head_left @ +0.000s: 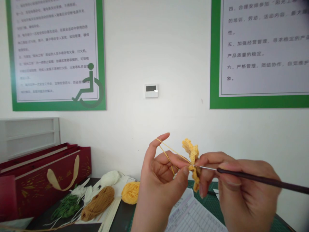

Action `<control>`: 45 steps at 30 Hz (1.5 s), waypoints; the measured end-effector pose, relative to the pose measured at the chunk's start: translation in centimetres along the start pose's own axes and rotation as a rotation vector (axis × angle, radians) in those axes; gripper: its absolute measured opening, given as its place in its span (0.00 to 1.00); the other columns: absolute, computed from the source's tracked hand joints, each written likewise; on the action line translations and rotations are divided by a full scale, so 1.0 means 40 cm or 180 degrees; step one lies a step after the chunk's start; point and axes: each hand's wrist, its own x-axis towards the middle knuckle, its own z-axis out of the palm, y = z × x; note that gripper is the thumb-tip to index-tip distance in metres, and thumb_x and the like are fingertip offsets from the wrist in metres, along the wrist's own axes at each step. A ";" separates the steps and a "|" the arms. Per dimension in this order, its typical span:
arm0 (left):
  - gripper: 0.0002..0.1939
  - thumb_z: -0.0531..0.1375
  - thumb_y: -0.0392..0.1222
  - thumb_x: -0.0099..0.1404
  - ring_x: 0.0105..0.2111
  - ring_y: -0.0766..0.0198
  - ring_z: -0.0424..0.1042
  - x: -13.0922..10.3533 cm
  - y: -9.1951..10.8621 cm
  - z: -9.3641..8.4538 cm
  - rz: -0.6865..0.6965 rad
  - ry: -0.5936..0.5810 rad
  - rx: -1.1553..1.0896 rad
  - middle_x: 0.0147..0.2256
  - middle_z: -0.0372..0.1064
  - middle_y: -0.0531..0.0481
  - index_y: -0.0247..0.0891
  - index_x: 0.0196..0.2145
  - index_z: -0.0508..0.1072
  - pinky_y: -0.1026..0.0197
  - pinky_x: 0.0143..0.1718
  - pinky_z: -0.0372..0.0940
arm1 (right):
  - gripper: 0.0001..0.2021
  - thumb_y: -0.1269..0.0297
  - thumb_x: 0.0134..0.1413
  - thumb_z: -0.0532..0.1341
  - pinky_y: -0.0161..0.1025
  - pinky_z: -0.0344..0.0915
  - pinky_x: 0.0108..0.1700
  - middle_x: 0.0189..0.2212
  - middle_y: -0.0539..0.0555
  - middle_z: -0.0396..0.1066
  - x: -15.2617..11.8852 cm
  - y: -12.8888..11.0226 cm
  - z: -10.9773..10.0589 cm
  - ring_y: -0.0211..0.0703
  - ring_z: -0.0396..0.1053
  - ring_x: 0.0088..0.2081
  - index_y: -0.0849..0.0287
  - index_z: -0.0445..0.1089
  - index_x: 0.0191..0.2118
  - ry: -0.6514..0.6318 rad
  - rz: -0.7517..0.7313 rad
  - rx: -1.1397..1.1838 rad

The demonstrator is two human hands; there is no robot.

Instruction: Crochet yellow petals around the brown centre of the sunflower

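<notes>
My left hand [166,174] pinches a small ruffled yellow crochet piece [190,149] between thumb and fingers. Yellow yarn [169,149] runs from the piece over my raised left index finger and back down into the palm. In my right hand [243,180] is a crochet hook [256,178] with a dark handle and a thin metal shaft. The hook's tip meets the crochet piece at my left thumb and fingertips, so the exact stitch is hidden. My right fingers are close beside the piece; whether they touch it I cannot tell.
At the left stand dark red gift bags [48,180]. Near them lie a brown yarn skein [98,203], white yarn [109,178], green yarn [66,206] and a yellow yarn ball [130,192]. A printed sheet [193,216] rests on a green cutting mat [212,206] below my hands.
</notes>
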 end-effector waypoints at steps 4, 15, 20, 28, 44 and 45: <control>0.39 0.71 0.29 0.59 0.33 0.64 0.76 -0.004 0.003 0.004 0.0036 0.0002 0.0051 0.27 0.75 0.57 0.41 0.64 0.62 0.59 0.43 0.71 | 0.07 0.68 0.70 0.60 0.41 0.75 0.27 0.41 0.52 0.81 -0.001 -0.005 -0.003 0.36 0.76 0.24 0.51 0.75 0.48 -0.0014 -0.0248 -0.0322; 0.41 0.75 0.32 0.56 0.30 0.65 0.75 -0.009 0.012 0.010 -0.0168 0.0059 -0.0174 0.28 0.76 0.56 0.42 0.64 0.64 0.61 0.38 0.70 | 0.10 0.72 0.66 0.63 0.36 0.66 0.17 0.40 0.52 0.79 -0.028 0.021 0.024 0.33 0.70 0.19 0.49 0.77 0.46 0.0413 -0.0571 -0.0565; 0.46 0.77 0.31 0.52 0.27 0.65 0.75 -0.004 0.010 0.009 -0.0314 0.0236 -0.0291 0.28 0.79 0.53 0.39 0.64 0.63 0.63 0.33 0.70 | 0.08 0.71 0.68 0.61 0.33 0.64 0.17 0.40 0.52 0.77 -0.018 0.030 0.033 0.30 0.68 0.18 0.53 0.76 0.45 0.0419 -0.0325 -0.0146; 0.43 0.76 0.28 0.51 0.25 0.67 0.76 0.006 -0.008 0.004 -0.0273 0.0534 -0.0403 0.25 0.79 0.55 0.32 0.61 0.64 0.64 0.34 0.71 | 0.05 0.73 0.65 0.63 0.30 0.61 0.17 0.38 0.50 0.69 -0.032 0.061 0.040 0.29 0.65 0.21 0.54 0.74 0.40 0.0442 0.0057 -0.0040; 0.42 0.71 0.33 0.61 0.31 0.63 0.76 -0.014 -0.020 0.021 0.0355 0.0768 0.0577 0.31 0.75 0.56 0.54 0.67 0.59 0.60 0.37 0.72 | 0.12 0.77 0.61 0.62 0.39 0.76 0.29 0.34 0.55 0.78 -0.049 0.058 0.003 0.45 0.79 0.34 0.56 0.74 0.47 0.0285 -0.0600 -0.1071; 0.42 0.71 0.32 0.61 0.30 0.63 0.75 -0.013 -0.016 0.020 0.0280 0.0666 0.0482 0.31 0.75 0.56 0.54 0.66 0.60 0.61 0.36 0.72 | 0.10 0.76 0.63 0.62 0.38 0.76 0.28 0.33 0.55 0.78 -0.045 0.051 0.005 0.45 0.79 0.33 0.56 0.74 0.46 0.0371 -0.0480 -0.0940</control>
